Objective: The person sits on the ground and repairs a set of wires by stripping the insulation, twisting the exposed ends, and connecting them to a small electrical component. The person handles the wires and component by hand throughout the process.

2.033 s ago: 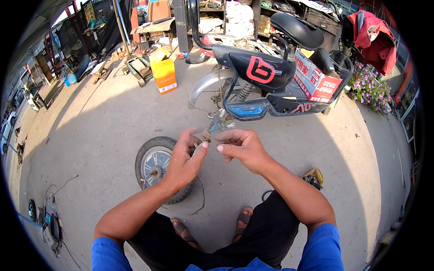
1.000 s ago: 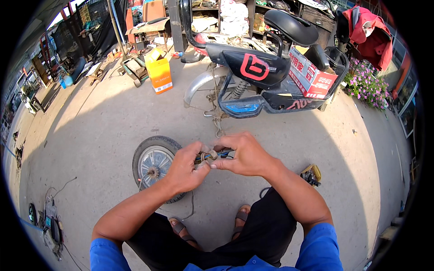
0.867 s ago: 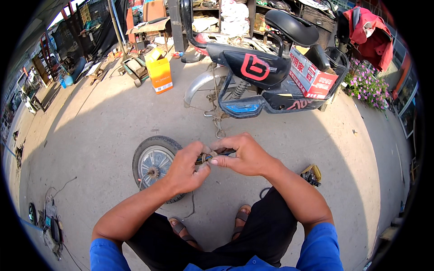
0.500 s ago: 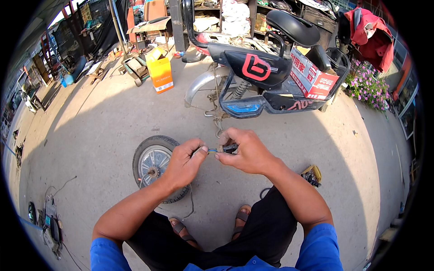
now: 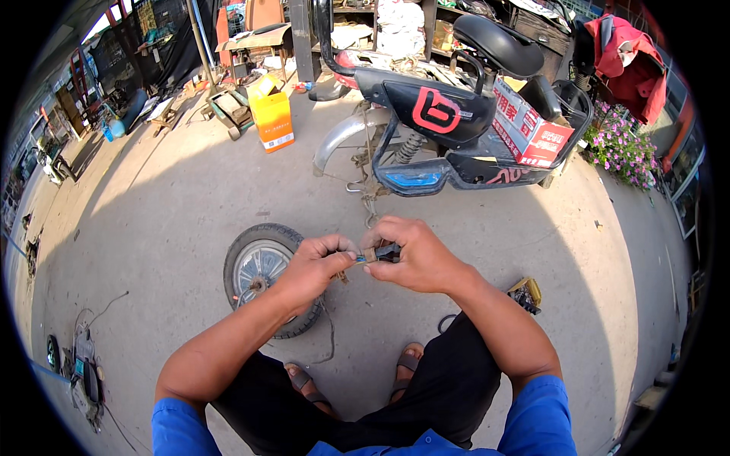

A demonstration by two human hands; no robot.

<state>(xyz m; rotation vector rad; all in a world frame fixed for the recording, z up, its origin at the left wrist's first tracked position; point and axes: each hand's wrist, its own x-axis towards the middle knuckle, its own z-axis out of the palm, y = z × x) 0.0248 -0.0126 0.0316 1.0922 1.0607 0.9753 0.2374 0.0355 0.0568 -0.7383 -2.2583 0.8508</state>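
My left hand [image 5: 318,266] is closed, thumb and fingers pinching thin blue wires [image 5: 360,258] and a brownish piece that dangles below them. Close beside it, the fingers of my right hand [image 5: 411,258] grip a small tan piece [image 5: 371,254] with a dark part [image 5: 388,250] behind it; their exact shapes are partly covered. Beneath and left of my hands a wheel [image 5: 236,266] with a silver hub lies on the concrete, a loose cable [image 5: 331,342] trailing from near it. Ahead stands a black scooter [image 5: 471,114] with pink markings and an exposed curved mudguard [image 5: 331,148].
An orange box [image 5: 274,118] stands on the concrete behind. A printed carton [image 5: 541,143] rests on the scooter. Flowers [image 5: 623,152] grow at right. A small yellowish box of parts [image 5: 526,292] is near my right knee; scrap parts [image 5: 84,372] lie far left.
Since two seconds ago my hands have come closer together and slightly lower. In the last half second my left hand shifted right along the wires, and the brownish piece now dangles visibly below it.
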